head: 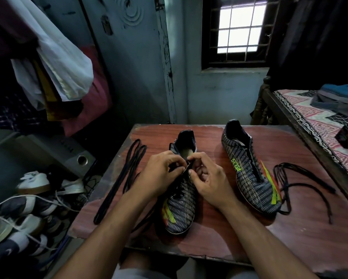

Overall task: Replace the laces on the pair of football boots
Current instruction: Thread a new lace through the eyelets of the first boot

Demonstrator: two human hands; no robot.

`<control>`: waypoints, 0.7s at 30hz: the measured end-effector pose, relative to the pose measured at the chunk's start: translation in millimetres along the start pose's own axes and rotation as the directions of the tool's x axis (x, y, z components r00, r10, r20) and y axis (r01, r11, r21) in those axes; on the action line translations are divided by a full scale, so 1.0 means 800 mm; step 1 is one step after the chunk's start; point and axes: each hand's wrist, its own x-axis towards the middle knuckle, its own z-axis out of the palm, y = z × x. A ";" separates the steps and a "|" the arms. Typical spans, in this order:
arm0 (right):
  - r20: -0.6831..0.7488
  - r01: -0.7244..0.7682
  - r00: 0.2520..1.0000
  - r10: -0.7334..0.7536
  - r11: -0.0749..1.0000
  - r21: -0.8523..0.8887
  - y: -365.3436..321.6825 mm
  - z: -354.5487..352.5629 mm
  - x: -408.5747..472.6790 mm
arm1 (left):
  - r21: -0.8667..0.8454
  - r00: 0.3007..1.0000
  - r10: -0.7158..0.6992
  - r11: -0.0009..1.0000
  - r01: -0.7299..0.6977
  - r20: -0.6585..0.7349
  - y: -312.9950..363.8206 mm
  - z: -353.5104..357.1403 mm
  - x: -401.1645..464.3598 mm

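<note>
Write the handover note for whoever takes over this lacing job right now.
Left hand and right hand: both pinch the lace at the top eyelets of the near boot, mid-table.
Far boot: to the right, eyelets bare.
Folded laces: along the table's left edge.
Loose laces: right of the far boot.
Done: the far boot is unlaced.
Left: finish the near boot, then lace the far one.

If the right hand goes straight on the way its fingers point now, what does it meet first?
Probably the left hand: the right hand points left across the boot, both pinching at its lace area.
</note>
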 end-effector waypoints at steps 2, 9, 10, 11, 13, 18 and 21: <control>-0.062 -0.023 0.998 0.025 0.999 0.030 -0.002 0.001 0.000 | -0.010 0.999 -0.029 1.000 0.029 -0.042 0.001 0.003 -0.001; -0.102 0.036 0.993 -0.051 0.989 -0.141 -0.002 0.002 -0.003 | -0.117 0.986 -0.150 0.983 0.141 -0.076 -0.007 0.013 -0.011; -0.099 0.040 0.994 -0.056 0.987 -0.155 -0.003 0.001 -0.002 | -0.123 0.988 -0.135 0.984 0.125 -0.077 -0.008 0.014 -0.014; -0.094 0.038 0.994 -0.054 0.986 -0.160 -0.003 0.001 -0.001 | -0.130 0.989 -0.117 0.986 0.105 -0.088 -0.009 0.015 -0.017; -0.098 0.023 0.994 -0.037 0.989 -0.143 -0.003 0.001 -0.001 | -0.141 0.987 -0.092 0.987 0.073 -0.129 -0.008 0.013 -0.029; -0.252 -0.028 0.966 0.061 0.991 0.133 -0.007 0.001 0.001 | -0.048 0.978 -0.135 0.990 0.129 -0.158 -0.004 0.021 -0.072; -0.288 -0.057 0.942 0.175 0.925 0.377 -0.013 -0.003 0.005 | -0.067 0.963 -0.193 0.981 0.183 -0.190 0.000 0.023 -0.085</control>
